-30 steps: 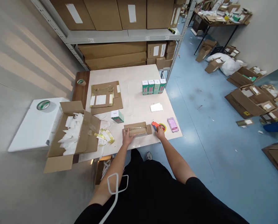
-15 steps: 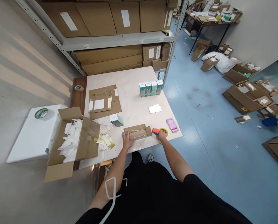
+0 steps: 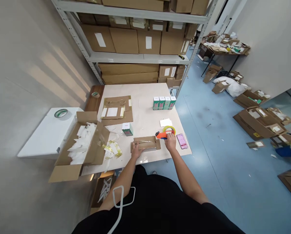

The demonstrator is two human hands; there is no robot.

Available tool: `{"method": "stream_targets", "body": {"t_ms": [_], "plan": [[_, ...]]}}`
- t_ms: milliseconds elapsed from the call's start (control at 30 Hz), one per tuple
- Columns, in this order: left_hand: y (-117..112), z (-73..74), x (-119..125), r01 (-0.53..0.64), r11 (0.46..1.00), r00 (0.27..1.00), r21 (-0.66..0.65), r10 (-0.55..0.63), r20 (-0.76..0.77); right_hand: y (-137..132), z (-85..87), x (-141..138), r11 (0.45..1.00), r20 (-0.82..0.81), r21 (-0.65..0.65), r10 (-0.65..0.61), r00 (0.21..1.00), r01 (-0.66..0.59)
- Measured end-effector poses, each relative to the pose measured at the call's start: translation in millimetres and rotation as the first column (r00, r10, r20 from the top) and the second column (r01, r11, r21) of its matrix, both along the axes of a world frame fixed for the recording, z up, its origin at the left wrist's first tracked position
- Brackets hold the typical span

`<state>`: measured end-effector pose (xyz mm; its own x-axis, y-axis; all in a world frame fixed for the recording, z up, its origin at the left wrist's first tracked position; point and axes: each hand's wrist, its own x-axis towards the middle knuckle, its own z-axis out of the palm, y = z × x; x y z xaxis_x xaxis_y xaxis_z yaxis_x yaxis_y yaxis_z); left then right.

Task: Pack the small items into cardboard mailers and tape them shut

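Pale tabletop (image 3: 145, 104) in front of us, blue floor (image 3: 216, 175) off to the right, metal rack (image 3: 140, 59) w/ brown cartons along the far side. Our hands are apart, both at the near edge. Our L hand (image 3: 136, 151) is on the L end of a small cardboard box (image 3: 146, 143), fingers over its near-left part; can't tell how firmly it grips. Box lies lengthwise L to R, w/ a flap out at its R end. Our R hand (image 3: 170, 142) is closed around an orange tape dispenser (image 3: 162, 135), w/ a yellow tape roll (image 3: 174, 130) just beyond the fingers. Dispenser's nose points left, near the box's R end. Pink phone (image 3: 182, 141), partly pixelated, lies just right of that hand; white cards (image 3: 165, 122) just beyond the roll. Four green-and-white boxes (image 3: 164, 103) stand in a row, far right; one more green-and-white box (image 3: 127, 129) is beyond our L hand. Flattened cardboard (image 3: 129, 113) lies far left. Tape scraps (image 3: 113, 148) are on the near left, beside an open carton (image 3: 67, 173) w/ white paper (image 3: 83, 144) in it.
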<state>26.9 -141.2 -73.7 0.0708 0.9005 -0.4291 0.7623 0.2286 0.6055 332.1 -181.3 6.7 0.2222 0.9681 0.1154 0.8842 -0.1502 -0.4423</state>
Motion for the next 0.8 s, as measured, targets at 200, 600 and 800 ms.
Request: {"method": "stream_targets", "body": {"t_ms": [200,600,800], "plan": [[-0.4,1.9,3.0,-0.017,1.0,1.0,0.004,0.017,0.011,3.8,9.6,-54.9,0.969,-0.176,0.026,0.248,0.953,-0.247],[-5.5,10.0,5.6,-0.097,0.995,0.995,0.014,0.097,-0.022,-12.9,-27.0,-74.5,0.961,-0.338,-0.142,0.177,0.924,-0.236],[2.9,26.5,7.3,-0.172,0.972,0.979,0.158,0.151,0.139,-13.5,-35.4,-75.4,0.961,-0.342,-0.113,0.203,0.918,-0.254]]}}
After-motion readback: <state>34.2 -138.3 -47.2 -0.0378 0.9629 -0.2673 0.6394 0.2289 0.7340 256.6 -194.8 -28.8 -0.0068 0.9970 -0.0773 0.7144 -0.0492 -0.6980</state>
